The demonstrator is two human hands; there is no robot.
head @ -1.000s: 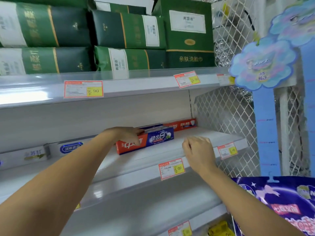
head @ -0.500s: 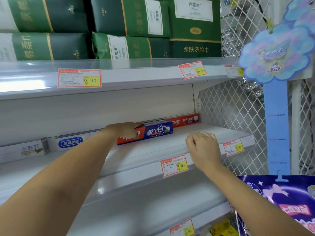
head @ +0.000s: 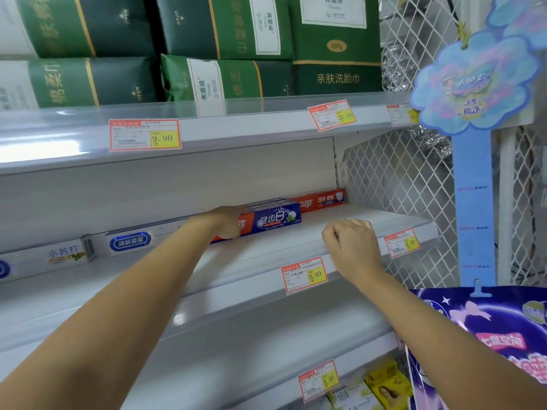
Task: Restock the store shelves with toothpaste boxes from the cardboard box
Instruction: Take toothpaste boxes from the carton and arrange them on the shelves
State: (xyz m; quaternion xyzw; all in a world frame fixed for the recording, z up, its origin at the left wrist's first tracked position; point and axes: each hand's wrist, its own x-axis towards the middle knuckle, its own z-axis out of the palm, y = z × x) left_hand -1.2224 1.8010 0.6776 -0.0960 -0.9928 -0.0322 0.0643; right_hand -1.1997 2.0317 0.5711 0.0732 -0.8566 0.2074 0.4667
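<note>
A toothpaste box [head: 275,221] is lying on the middle shelf [head: 370,223], the left hand [head: 228,221] holding its left end. A second box [head: 322,199] is lying behind it to the right, against the back wall [head: 177,179]. Two more boxes [head: 130,241] are lying in a row to its left. The right hand [head: 352,247] is resting on the shelf's front edge, right of it. On the upper shelf [head: 251,122], packs [head: 222,75] are sitting.

a shop aisle: white metal store shelves [head: 260,255] with red-and-yellow price tags [head: 144,134] clipped along their front edges, stacked green face-towel packs [head: 225,75] above, boxed toothpaste [head: 272,220] on the middle shelf, and a blue promotional sign [head: 470,84] beside.
</note>
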